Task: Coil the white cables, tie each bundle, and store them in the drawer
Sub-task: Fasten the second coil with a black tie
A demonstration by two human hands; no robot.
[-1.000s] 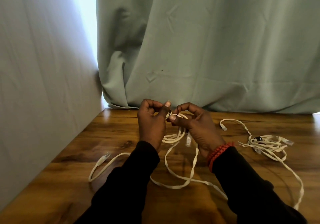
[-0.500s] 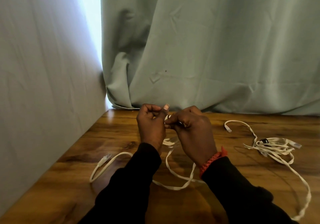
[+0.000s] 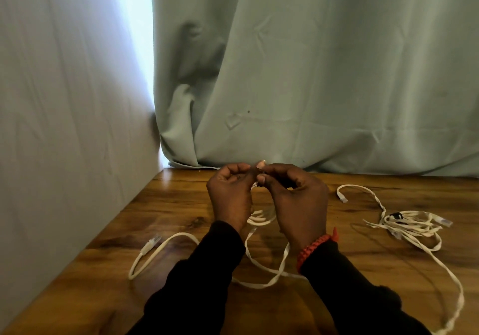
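Near the left edge of the glossy brown wooden desk we see the clear plug end of a flat white cable, which loops toward the front and rises to our hands. Our left hand and right hand meet near the desk's back edge, fingers curled and pinching together on the cable's small coil. Toward the right edge lies a second white cable bundle with a black tie, its tail trailing to the front right corner.

White cables, brown wood-grain table, grey-green curtain, red bracelet.
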